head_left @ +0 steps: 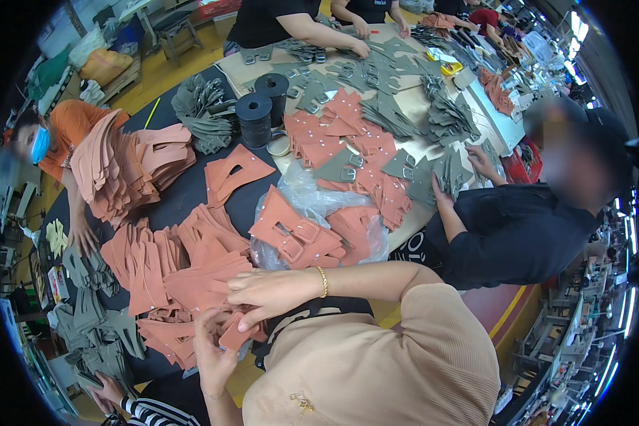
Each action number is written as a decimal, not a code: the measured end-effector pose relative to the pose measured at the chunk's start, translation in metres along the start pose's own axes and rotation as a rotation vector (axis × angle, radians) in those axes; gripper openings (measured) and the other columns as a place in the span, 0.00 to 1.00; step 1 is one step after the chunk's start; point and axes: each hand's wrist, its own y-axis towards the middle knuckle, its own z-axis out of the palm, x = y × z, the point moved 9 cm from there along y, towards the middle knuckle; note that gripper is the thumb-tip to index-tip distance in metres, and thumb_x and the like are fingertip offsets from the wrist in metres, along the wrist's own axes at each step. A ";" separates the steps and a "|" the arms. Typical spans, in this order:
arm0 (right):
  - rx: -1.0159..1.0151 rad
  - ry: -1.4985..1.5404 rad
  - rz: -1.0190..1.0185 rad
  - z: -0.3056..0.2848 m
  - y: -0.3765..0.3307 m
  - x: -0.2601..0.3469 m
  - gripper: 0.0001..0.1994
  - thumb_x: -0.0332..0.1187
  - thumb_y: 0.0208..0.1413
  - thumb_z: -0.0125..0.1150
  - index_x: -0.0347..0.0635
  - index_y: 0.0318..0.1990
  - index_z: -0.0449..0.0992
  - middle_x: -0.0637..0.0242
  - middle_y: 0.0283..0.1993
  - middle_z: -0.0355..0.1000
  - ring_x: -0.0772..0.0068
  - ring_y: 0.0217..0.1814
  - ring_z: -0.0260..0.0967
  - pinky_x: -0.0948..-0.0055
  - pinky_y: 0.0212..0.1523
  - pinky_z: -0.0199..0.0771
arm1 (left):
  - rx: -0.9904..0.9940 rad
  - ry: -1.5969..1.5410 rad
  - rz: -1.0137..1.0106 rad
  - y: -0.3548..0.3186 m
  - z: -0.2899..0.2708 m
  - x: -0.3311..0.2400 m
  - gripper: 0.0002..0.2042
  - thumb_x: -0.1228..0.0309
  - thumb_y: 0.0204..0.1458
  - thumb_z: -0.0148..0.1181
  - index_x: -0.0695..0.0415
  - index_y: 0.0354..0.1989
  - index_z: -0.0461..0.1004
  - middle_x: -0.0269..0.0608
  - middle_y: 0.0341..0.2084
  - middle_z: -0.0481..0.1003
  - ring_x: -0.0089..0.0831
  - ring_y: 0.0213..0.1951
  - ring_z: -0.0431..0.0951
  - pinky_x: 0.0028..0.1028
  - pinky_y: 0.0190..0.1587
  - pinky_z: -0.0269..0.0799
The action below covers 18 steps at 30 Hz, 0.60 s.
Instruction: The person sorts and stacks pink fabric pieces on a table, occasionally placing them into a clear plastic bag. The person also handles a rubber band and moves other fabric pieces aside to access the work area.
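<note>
At the far left, grey-green cut panels (pixel 89 312) are heaped on the dark tabletop (pixel 170 184); above them, a tall coral stack (pixel 103 167) is set before a co-worker in an orange shirt (pixel 78 117); further right, coral panels (pixel 145 263) are piled in overlapping layers; at their near edge, a small coral piece (pixel 232 334) is held by the left hand (pixel 214 348), its fingers curled closely around it; the piece is also touched by the thumb of the right hand (pixel 273 292), whose fingers are laid half-spread over the pile; whether anything is gripped by them cannot be told; beyond, a buckled coral panel (pixel 285 226) is rested on a clear plastic bag (pixel 309 190); at the right, grey-green straps (pixel 449 169) are handled by a co-worker in black (pixel 525 227).
</note>
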 end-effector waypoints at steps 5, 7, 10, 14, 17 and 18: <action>0.017 0.220 0.066 -0.013 -0.004 -0.001 0.19 0.49 0.59 0.57 0.39 0.39 0.70 0.62 0.39 0.63 0.59 0.46 0.64 0.62 0.50 0.64 | -0.534 -0.045 -0.014 -0.015 -0.053 0.021 0.16 0.75 0.55 0.60 0.57 0.50 0.63 0.35 0.36 0.69 0.20 0.32 0.69 0.19 0.35 0.68; -0.004 0.183 0.032 -0.019 -0.004 0.004 0.19 0.49 0.59 0.56 0.40 0.39 0.69 0.62 0.39 0.64 0.59 0.46 0.64 0.62 0.50 0.63 | -0.603 -0.319 -0.220 -0.022 -0.056 0.054 0.13 0.71 0.58 0.58 0.56 0.48 0.64 0.34 0.36 0.69 0.20 0.31 0.69 0.20 0.35 0.68; -0.001 0.108 -0.012 -0.020 -0.003 0.013 0.19 0.50 0.59 0.56 0.41 0.38 0.70 0.61 0.41 0.67 0.59 0.48 0.65 0.60 0.51 0.62 | -0.262 -0.820 -0.390 -0.018 -0.013 0.077 0.22 0.55 0.61 0.51 0.62 0.53 0.65 0.47 0.42 0.73 0.35 0.38 0.77 0.30 0.34 0.74; 0.129 0.180 -0.015 -0.006 -0.002 0.017 0.18 0.50 0.58 0.57 0.42 0.37 0.70 0.62 0.41 0.69 0.59 0.47 0.66 0.57 0.52 0.59 | 0.122 -0.842 -0.346 -0.016 0.009 0.057 0.29 0.54 0.60 0.52 0.69 0.58 0.63 0.57 0.45 0.74 0.47 0.43 0.79 0.36 0.39 0.78; 0.174 0.222 0.005 -0.001 -0.003 0.015 0.17 0.49 0.56 0.60 0.43 0.37 0.70 0.64 0.41 0.68 0.60 0.49 0.64 0.59 0.52 0.57 | 0.134 -0.769 -0.364 -0.016 0.003 0.049 0.27 0.63 0.55 0.61 0.68 0.57 0.63 0.54 0.46 0.74 0.42 0.45 0.79 0.36 0.46 0.77; 0.154 0.175 -0.005 -0.002 -0.004 0.015 0.17 0.49 0.55 0.60 0.44 0.36 0.70 0.64 0.41 0.68 0.60 0.49 0.63 0.60 0.52 0.57 | 0.093 -0.736 -0.364 -0.015 0.001 0.048 0.26 0.65 0.54 0.62 0.68 0.57 0.63 0.54 0.47 0.74 0.41 0.45 0.79 0.36 0.47 0.77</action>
